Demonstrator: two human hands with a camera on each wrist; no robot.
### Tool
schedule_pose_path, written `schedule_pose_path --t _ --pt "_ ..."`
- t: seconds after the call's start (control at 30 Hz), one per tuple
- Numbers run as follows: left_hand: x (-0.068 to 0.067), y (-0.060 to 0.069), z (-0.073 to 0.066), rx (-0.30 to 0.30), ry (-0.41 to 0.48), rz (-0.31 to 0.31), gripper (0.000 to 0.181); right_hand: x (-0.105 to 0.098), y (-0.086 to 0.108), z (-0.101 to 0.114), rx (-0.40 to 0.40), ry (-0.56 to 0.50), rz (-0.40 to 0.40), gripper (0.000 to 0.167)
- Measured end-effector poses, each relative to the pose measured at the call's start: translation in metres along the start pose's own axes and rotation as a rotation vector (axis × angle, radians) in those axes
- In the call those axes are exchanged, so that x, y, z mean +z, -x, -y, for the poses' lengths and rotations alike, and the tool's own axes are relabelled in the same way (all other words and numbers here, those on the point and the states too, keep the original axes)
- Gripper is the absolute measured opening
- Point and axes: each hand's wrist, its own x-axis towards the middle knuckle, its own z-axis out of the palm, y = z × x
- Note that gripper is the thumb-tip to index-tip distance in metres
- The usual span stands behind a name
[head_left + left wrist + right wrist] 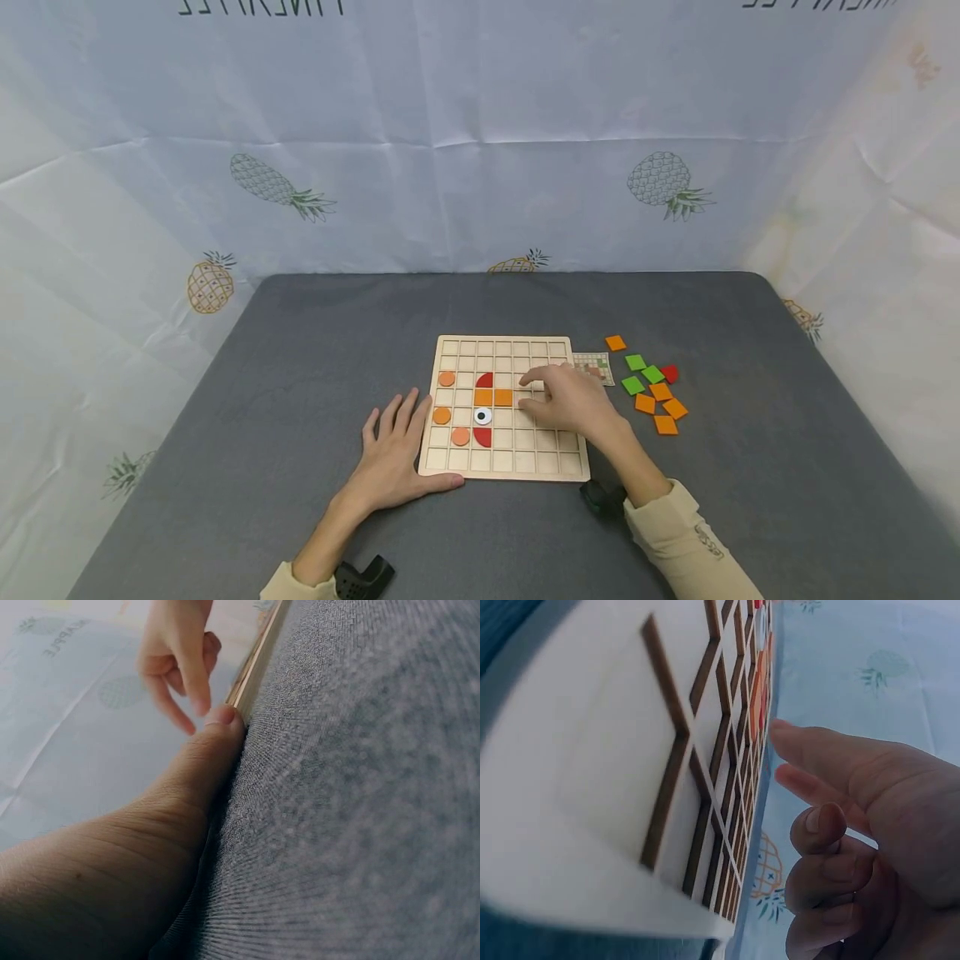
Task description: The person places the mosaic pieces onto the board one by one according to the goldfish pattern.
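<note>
A pale wooden grid board (525, 462) lies on the table. My left hand (390, 467) rests at its left front corner with fingers spread, the thumb along the front edge. Over the board's right half is my right hand (573, 400); its thumb and index finger stand apart with nothing between them, the other fingers curled in. Just left of those fingertips, an orange square tile (503, 397) sits beside another orange tile (483, 397). A red rounded piece (484, 380) is above them. Below come a white eye disc (482, 416) and another red piece (482, 437).
Several orange discs, one an orange disc (442, 416), occupy the board's left columns. A printed pattern card (596, 367) lies partly behind my right hand. Farther right on the grey table (337, 333) are loose orange tiles (665, 425), green tiles (633, 385) and a red piece (670, 373).
</note>
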Motion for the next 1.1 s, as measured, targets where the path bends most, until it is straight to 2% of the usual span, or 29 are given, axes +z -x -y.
schedule_pose_path --t 0.2,0.43,0.67,0.9,1.1 --pt "0.000 0.000 0.000 -0.002 0.005 0.004 0.123 -0.010 0.016 -0.017 -0.012 -0.033 -0.007 0.030" --pt "0.001 -0.001 0.001 -0.003 0.005 0.007 0.124 -0.027 0.040 -0.043 -0.035 -0.019 -0.055 0.029" --pt "0.000 0.000 0.000 -0.006 0.013 0.003 0.124 -0.040 0.058 -0.064 0.029 0.010 -0.080 0.035" --pt "0.002 0.000 0.001 -0.008 0.014 0.003 0.124 -0.044 0.070 -0.087 0.064 0.024 -0.103 0.034" --pt "0.002 0.000 0.001 0.003 0.021 -0.017 0.124 -0.047 0.079 -0.105 0.144 0.051 -0.098 0.036"
